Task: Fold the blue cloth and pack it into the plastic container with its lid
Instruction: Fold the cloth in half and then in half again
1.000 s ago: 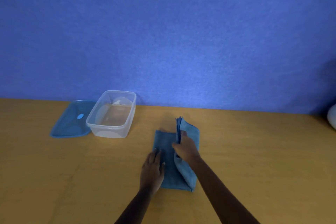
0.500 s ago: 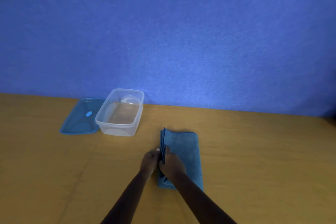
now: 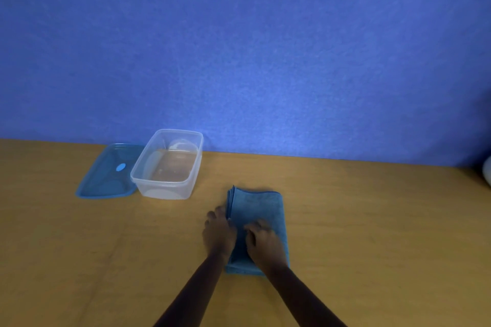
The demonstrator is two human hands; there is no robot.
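Observation:
The blue cloth [image 3: 259,210] lies folded into a narrow rectangle on the wooden table [image 3: 372,233], its layered edges on the left side. My left hand [image 3: 219,233] rests at the cloth's left edge, fingers against the stacked layers. My right hand [image 3: 263,243] lies on top of the cloth's near half, fingers curled and pressing down. The clear plastic container [image 3: 170,164] stands uncovered and empty to the far left of the cloth. Its blue lid [image 3: 107,172] lies flat on the table, just left of the container.
A blue wall [image 3: 239,48] rises right behind the table's back edge. A pale rounded object [image 3: 487,172] shows at the far right edge.
My right hand carried the cloth's right half over to the left, closing the fold, then moved back onto the top. My left hand shifted from on the cloth to its left edge.

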